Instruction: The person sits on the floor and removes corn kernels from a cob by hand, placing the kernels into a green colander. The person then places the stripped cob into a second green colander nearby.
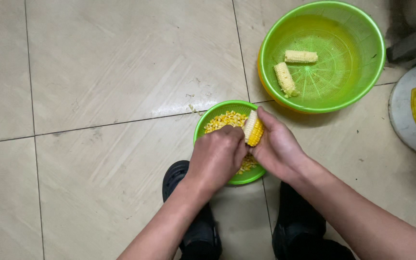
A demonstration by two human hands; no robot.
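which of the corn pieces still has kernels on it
The corn cob held between both hands over the small green bowl; the two in the large green basket are stripped pale.

large round green plastic colander (362, 29) — glossy, ribbed mesh base | small round green plastic bowl (217, 113) — smooth, shiny rim | beige ceramic floor tiles (121, 62) — polished, faintly scuffed | stripped pale corn cobs (285, 78) — rough, pitted, matt

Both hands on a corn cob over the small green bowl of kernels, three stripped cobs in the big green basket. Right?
Not quite: the head view shows two stripped cobs in the big green basket, not three. The rest holds: the left hand and right hand hold the corn cob over the small green bowl of kernels.
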